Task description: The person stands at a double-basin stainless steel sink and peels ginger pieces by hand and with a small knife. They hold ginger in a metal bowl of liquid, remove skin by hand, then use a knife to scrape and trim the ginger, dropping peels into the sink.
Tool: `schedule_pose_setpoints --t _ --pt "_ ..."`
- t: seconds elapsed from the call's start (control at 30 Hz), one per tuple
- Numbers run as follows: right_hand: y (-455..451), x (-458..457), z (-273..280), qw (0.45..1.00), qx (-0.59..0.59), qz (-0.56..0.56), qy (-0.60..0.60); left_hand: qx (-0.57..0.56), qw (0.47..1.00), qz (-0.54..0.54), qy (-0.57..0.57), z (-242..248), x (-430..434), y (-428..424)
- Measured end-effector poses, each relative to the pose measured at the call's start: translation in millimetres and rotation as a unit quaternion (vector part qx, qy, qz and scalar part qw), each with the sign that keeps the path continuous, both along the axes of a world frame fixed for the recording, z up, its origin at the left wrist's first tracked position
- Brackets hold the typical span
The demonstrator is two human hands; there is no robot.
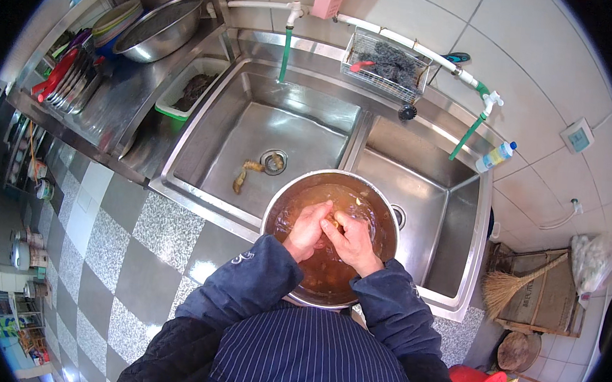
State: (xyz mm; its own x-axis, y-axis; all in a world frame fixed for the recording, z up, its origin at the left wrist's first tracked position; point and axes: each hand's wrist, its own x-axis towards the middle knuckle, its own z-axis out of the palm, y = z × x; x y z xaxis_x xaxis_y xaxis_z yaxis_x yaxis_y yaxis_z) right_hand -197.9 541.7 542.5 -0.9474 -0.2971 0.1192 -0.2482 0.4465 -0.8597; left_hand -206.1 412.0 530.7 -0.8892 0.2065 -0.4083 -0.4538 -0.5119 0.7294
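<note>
A round steel pot (pixel 269 209) of brownish, cloudy liquid stands at the front of the double sink, before the divider. Over the liquid, my left hand (pixel 307 228) and my right hand (pixel 352 242) are close together with curled fingers. Between them shows a small yellowish piece of food (pixel 336 224), mostly hidden by the fingers. A small pale piece (pixel 358 201) floats near the far side of the pot. In the left basin (pixel 225 132), several brownish pieces (pixel 239 181) lie near and on the drain (pixel 274 162).
Right basin (pixel 397 181); green hoses (pixel 286 56) hang from taps. A wire basket (pixel 383 74) holds steel wool. At left, a shelf bears a metal bowl (pixel 160 29); a white tray (pixel 166 93) is beside the sink. A bottle (pixel 494 157) stands at right, a straw broom (pixel 501 290) beyond.
</note>
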Motion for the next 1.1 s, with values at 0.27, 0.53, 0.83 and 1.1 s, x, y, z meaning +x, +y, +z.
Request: schedule_pose_setpoints --t 0.27,0.53,0.83,1.1 --pt "-2 1 -18 0.972 -0.192 -0.04 -0.13 -0.029 0.979 -0.071 0.19 -23 -10 -5" --pt "7 0 -29 0.988 0.112 -0.038 0.095 -0.059 0.99 -0.104 -0.078 -27 -14 -7" --pt "3 9 -31 0.997 -0.004 -0.011 0.072 -0.031 0.98 -0.179 -0.085 -30 -10 -10" --pt "-6 11 -50 0.994 -0.059 -0.078 0.053 -0.018 0.983 -0.179 -0.035 -31 -11 -12"
